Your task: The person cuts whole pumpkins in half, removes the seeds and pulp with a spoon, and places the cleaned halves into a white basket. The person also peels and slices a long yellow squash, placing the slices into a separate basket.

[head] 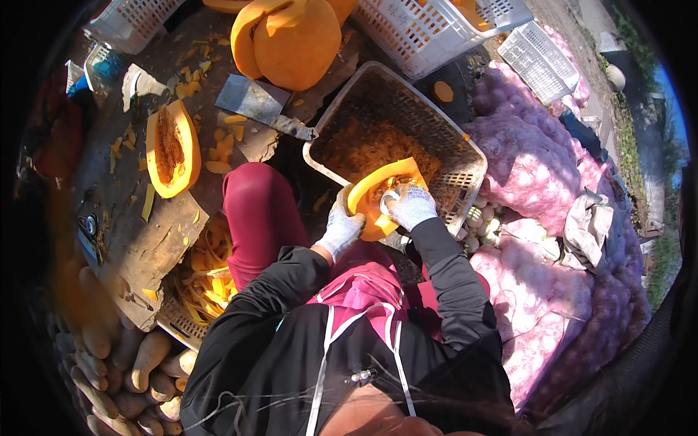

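Note:
My left hand (pixel 343 224), in a pale work glove, grips the left rim of a hollowed orange pumpkin piece (pixel 364 203). The piece is tilted above a plastic crate (pixel 448 124) that holds a heap of stringy pumpkin pulp (pixel 381 143). My right hand (pixel 410 206), gloved too, is inside the hollow. Its fingers are closed around a pale round-rimmed tool (pixel 386 203), mostly hidden by the glove. Some fibres and seeds cling to the flesh near the far end of the piece.
A halved pumpkin (pixel 188 150) with pulp lies left on a board. Whole peeled pumpkin (pixel 294 46), metal sheet (pixel 253 99) and white crate (pixel 420 35) stand ahead. Onion-filled net bags (pixel 523 147) crowd the right. Peelings (pixel 215 286) and unpeeled squashes (pixel 150 354) lie lower left.

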### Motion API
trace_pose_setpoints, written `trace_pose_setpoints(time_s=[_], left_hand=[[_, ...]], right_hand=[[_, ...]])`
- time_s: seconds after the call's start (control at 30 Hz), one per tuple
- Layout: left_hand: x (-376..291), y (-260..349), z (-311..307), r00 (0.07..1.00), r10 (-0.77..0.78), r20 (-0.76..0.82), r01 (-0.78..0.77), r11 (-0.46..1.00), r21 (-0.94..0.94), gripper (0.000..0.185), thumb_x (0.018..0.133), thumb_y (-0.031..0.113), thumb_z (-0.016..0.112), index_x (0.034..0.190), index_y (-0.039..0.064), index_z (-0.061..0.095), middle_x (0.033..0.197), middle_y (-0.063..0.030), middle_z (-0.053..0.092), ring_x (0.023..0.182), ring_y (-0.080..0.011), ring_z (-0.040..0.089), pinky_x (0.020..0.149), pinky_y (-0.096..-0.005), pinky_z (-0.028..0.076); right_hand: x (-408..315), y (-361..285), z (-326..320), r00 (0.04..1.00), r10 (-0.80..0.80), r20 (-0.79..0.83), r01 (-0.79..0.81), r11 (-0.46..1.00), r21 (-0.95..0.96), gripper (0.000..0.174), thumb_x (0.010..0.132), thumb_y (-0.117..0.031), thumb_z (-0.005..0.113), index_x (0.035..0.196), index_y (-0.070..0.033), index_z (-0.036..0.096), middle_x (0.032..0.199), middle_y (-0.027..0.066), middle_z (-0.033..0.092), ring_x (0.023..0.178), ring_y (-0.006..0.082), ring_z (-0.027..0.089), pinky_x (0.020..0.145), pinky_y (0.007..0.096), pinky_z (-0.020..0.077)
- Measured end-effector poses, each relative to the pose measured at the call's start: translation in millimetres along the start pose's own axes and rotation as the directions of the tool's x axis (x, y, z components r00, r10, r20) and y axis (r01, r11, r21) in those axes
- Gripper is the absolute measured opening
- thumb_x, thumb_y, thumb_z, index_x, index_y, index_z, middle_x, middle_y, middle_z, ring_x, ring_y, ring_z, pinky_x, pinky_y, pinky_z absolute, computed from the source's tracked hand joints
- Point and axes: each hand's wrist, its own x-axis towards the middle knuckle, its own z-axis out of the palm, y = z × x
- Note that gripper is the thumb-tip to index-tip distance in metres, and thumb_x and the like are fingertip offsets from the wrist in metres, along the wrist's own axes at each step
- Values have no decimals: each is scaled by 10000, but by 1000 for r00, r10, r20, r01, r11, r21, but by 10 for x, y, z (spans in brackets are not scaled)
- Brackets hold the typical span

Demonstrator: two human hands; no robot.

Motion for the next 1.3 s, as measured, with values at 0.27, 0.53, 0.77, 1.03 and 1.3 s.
trace_pose_setpoints(time_s=[0.27, 0.53, 0.77, 1.03, 1.3], left_hand=[[117, -264, 32, 994, -111, -4, 111, 993, -44, 695, 724, -90, 602, 1387, 49, 445, 1056, -134, 637, 795, -205, 630, 665, -287, 522], [32, -134, -32, 990, -135, -42, 133, 990, -42, 660, 718, -90, 606, 1351, -1, 438, 1070, -129, 628, 818, -203, 623, 659, -275, 509], [67, -204, -179, 992, -129, -8, 130, 988, 90, 664, 719, -26, 656, 1343, 1, 431, 1106, -164, 629, 946, -248, 649, 776, -329, 548], [-71, -152, -337, 994, -11, -112, 11, 1000, 1, 646, 740, -50, 620, 1349, -8, 408, 1058, -136, 634, 748, -198, 635, 638, -297, 530], [-209, 73, -211, 997, -19, -72, 33, 979, 201, 671, 760, -46, 565, 1397, 68, 386, 1047, -158, 639, 706, -196, 642, 604, -301, 531]], right_hand=[[-18, -184, 211, 994, -97, 45, 103, 982, -161, 387, 896, -392, 583, 1069, -63, 687, 1088, 169, 693, 1031, 323, 663, 889, 436, 516], [81, 194, -92, 955, -36, -293, 14, 997, -76, 376, 925, -406, 577, 1017, -62, 696, 985, 171, 707, 948, 332, 677, 817, 451, 525], [49, -82, 372, 915, -393, -86, 364, 900, -240, 283, 909, -346, 593, 1039, -107, 672, 1013, 144, 682, 994, 317, 656, 864, 424, 505], [359, 331, -367, 969, -118, -218, 133, 989, 56, 394, 971, -386, 549, 1104, -35, 668, 1059, 194, 692, 1002, 354, 666, 877, 454, 518], [243, 11, 50, 973, -227, 41, 228, 974, -15, 389, 889, -368, 566, 1034, -27, 684, 1019, 230, 684, 1013, 370, 652, 907, 465, 498]])
